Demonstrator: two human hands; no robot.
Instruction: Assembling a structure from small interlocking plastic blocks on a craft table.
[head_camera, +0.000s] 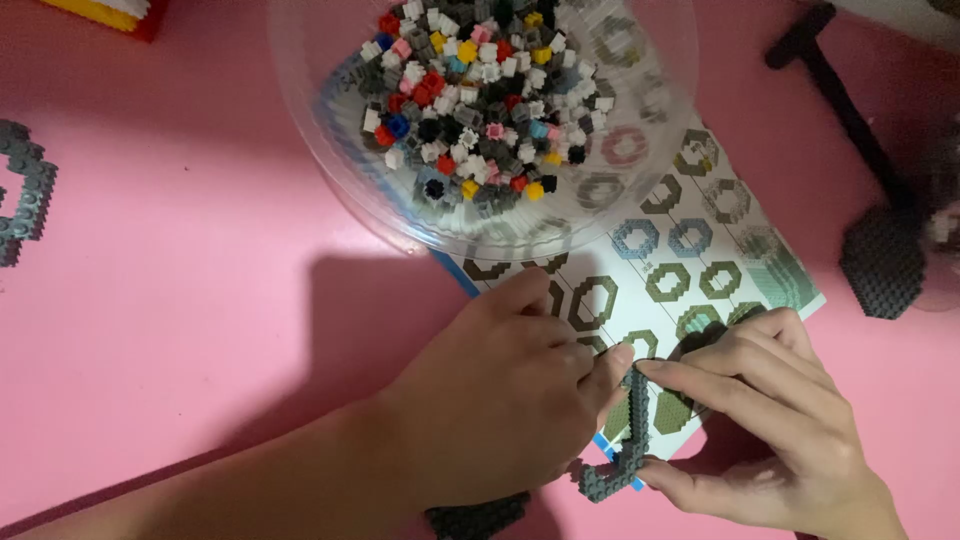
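My left hand (505, 385) and my right hand (775, 420) meet over a thin grey strip of small building bricks (628, 445), bent like an L. The right hand's fingers pinch the strip along its upper end and its lower corner. My left fingertips press on the strip's top end, next to the right fingers. Under both hands lies an instruction sheet (690, 255) printed with ring-shaped brick patterns. A clear round bowl (330, 150) of several loose small bricks (470, 95) in grey, white, red, yellow and blue stands just beyond the hands.
The surface is pink (180, 300). A grey octagonal brick piece (882, 262) with a black rod (835, 95) lies at the right. A grey brick ring part (25, 190) sits at the left edge, another grey piece (478, 518) below my left wrist. A yellow and red block (110, 12) lies top left.
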